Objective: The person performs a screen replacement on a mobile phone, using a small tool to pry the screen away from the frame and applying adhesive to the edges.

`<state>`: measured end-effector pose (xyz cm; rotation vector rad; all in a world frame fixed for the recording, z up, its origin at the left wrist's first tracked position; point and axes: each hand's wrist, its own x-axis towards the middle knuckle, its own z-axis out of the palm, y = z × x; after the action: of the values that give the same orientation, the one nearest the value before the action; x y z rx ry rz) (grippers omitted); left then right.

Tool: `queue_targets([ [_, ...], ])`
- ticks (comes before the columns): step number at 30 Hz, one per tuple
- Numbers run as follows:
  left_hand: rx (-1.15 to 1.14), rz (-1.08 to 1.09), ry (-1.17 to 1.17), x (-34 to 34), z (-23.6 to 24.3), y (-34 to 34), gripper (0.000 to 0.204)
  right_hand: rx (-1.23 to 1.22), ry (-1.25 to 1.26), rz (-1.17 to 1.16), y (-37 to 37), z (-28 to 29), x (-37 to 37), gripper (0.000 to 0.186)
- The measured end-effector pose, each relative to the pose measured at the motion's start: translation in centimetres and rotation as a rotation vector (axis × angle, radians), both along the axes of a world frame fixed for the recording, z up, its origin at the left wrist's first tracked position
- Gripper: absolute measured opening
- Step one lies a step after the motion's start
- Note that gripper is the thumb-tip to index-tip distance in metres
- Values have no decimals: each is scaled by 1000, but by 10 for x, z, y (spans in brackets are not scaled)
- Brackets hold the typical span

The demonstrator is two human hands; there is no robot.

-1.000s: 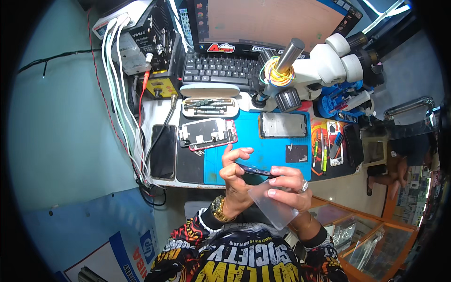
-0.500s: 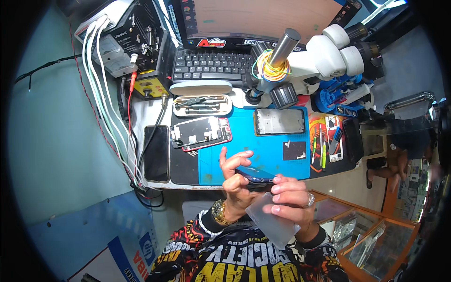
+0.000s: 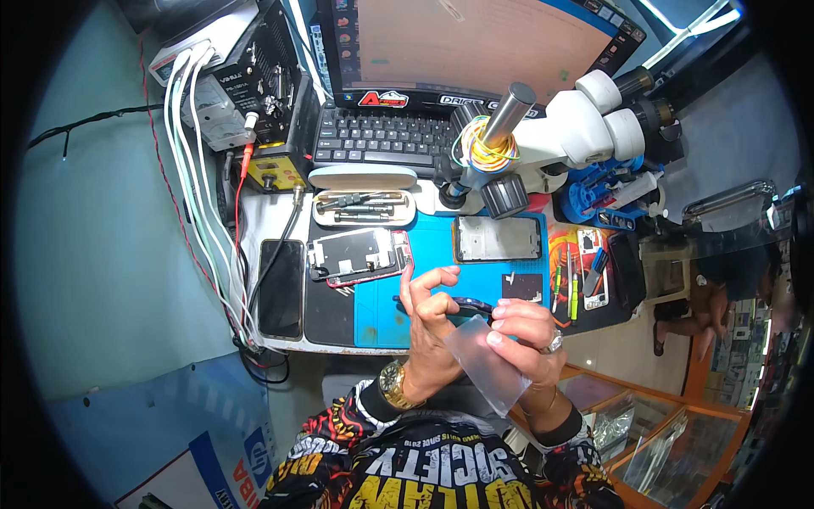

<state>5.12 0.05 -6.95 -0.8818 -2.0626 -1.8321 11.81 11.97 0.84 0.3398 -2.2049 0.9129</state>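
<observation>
Phone (image 3: pixel 462 303), dark and thin, held edge-on above the near edge of the blue mat (image 3: pixel 441 246). Left hand (image 3: pixel 424 318) pinches its left end, fingers closed on it. Right hand (image 3: pixel 521 335) grips the right end and also a clear film (image 3: pixel 492 365) hanging below. Judgement: keep both ends steady, film off the desk (image 3: pixel 280 220), corners aligned first. Opened phone (image 3: pixel 360 254) lies left on the mat.

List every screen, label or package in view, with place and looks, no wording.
Laptop screen: top centre, lit, pale beige with blue edge.
Dark phone: left on the bench, black rectangle, unlit.
Red sticker: below the screen, small oval.
Clear plastic sleeve: in the right hand, translucent.
</observation>
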Motion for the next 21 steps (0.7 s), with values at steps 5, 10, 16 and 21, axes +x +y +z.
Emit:
queue_targets([
  [5, -2, -5, 25, 2, 0, 2, 59, 38, -33, -16, 5, 0, 1, 43],
  [10, -82, 4, 35, 4, 7, 1, 56, 36, -48, -33, 6, -1, 2, 43],
  [16, -102, -11, 78, 8, 6, 7, 70, -199, -65, 18, 18, -9, -1, 34],
  [21, -143, -16, 98, 9, 9, 9, 71, -606, -399, 1, 24, 6, -6, 13],
])
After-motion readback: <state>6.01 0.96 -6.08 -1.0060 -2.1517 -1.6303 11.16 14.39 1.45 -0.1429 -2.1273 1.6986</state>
